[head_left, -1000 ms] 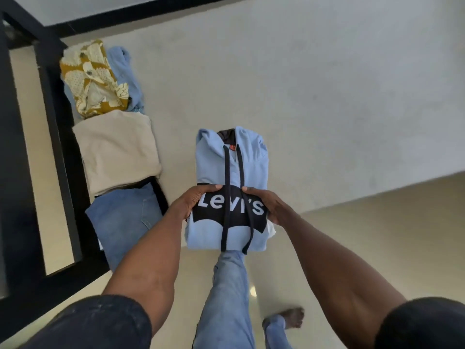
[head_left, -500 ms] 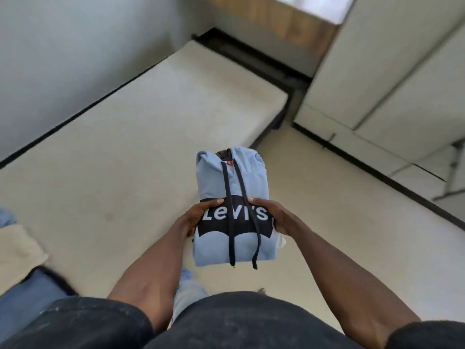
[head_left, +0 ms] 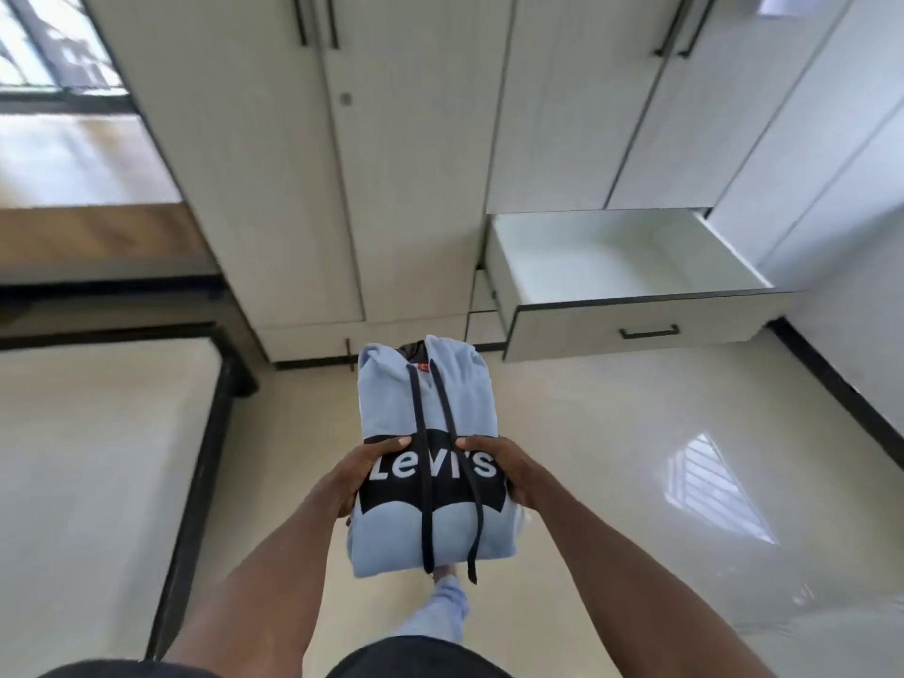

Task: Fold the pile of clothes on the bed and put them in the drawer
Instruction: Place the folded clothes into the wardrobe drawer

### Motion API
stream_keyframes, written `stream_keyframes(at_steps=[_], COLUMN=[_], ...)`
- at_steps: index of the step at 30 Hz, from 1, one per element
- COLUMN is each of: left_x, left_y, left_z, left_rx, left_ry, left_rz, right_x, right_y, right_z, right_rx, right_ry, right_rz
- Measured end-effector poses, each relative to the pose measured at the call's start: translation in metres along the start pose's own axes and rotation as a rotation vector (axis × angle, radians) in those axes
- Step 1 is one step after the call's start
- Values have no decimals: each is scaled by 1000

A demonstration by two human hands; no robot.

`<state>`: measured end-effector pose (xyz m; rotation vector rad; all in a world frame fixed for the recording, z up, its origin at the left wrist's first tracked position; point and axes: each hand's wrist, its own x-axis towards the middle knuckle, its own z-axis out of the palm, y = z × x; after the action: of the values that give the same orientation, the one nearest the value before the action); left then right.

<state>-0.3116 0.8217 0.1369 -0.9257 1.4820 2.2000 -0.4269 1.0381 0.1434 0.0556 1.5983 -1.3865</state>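
Head view: left hand (head_left: 353, 474) and right hand (head_left: 508, 469) grip folded hoodie (head_left: 425, 413).

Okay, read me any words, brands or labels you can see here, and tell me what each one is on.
"Levi's": white letters on the black logo of the folded light blue hoodie, partly crossed by its black drawstrings.
Small red tag at the hoodie's neck: too small to read.
Nothing else readable.

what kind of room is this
Most likely a bedroom: a built-in wardrobe with an open drawer fills the far wall, and a bed stands at the left.
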Motion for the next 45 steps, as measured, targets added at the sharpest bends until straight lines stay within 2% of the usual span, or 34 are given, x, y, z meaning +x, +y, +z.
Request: stream_keyframes(at_steps=[7,15,21,27,32,39,42,45], left_x=[158,285,378,485,551,609,618,614], left_y=[125,266,340,381,384,364,333,304], left_z=[93,193,255,299,308,287,279,286], left_rx=[72,33,33,-35,-97,-137,98,286], left_ry=[-169,-336,-284,-142,-19,215,342,362], left_rz=[35,56,90,-3,-96,-207,-327,-335], right_x=[62,117,181,285,373,442,450,444], right_y=[-103,-250,-352,-420,-419,-395,-364,-335], right_z=[-136,-284,-383,-481,-529,-535,-526,-516], right_rx=[119,43,-25,-112,-176,-96,-232,-358], right_ry=[159,232,189,69,14,-29,-129,-101], right_rz=[-68,-72,29,145,281,204,229,322])
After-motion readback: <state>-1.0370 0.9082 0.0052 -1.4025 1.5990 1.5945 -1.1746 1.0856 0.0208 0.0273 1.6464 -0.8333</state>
